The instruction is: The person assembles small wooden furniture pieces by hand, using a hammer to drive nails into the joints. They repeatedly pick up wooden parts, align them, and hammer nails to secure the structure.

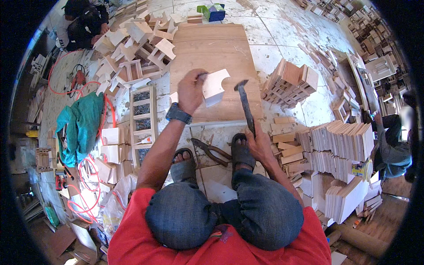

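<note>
My left hand (192, 92), with a dark watch on its wrist, is closed on a pale wooden box piece (215, 86) with a curved notch at one corner. It is over a broad plywood board (216, 48) on the floor. The hand is slightly blurred and covers part of the piece, whose other edge shows to its left. My right hand (259, 143) grips a hammer (245, 104) by its handle, head pointing away from me, just right of the piece and apart from it. Between my sandalled feet lie dark pincers (211, 151), handles toward the right foot.
Wooden box pieces (132, 57) are heaped at the far left. A divided wooden tray (142, 115) of nails stands left of the board. Stacked assemblies (290, 81) and piled thin panels (338, 141) stand right. A green cloth (78, 126) and orange hose (90, 212) lie left. Other people crouch at both sides.
</note>
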Available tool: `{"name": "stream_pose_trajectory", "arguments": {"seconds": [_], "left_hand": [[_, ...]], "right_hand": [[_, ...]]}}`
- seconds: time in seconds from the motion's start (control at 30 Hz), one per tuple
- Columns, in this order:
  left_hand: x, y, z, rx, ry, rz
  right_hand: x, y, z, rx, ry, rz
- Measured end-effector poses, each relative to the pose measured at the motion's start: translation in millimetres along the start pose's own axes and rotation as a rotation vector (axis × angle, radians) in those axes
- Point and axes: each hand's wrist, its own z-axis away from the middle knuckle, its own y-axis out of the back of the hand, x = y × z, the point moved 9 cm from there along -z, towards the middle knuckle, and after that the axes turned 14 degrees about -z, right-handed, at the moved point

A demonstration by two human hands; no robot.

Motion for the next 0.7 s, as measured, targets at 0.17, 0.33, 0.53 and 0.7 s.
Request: {"name": "stream_pose_trajectory", "arguments": {"seconds": [0.17, 0.33, 0.53, 0.7], "left_hand": [[22.1, -25.2, 3.2, 0.015, -0.186, -0.145], [12.2, -32.9, 7.0, 0.053, -0.219, -0.113], [8.9, -35.5, 8.1, -0.023, -0.167, -0.092], [13.3, -28.5, 15.1, -0.105, -0.181, -0.082]], "right_hand": [[-69.9, 9.6, 2.4, 0.02, 0.293, 0.033], [-94.7, 3.7, -2.5, -0.029, 0.336, 0.028], [-86.7, 1.0, -5.8, -0.061, 0.136, 0.161], [-103.2, 10.9, 0.8, 0.081, 0.41, 0.054]]}}
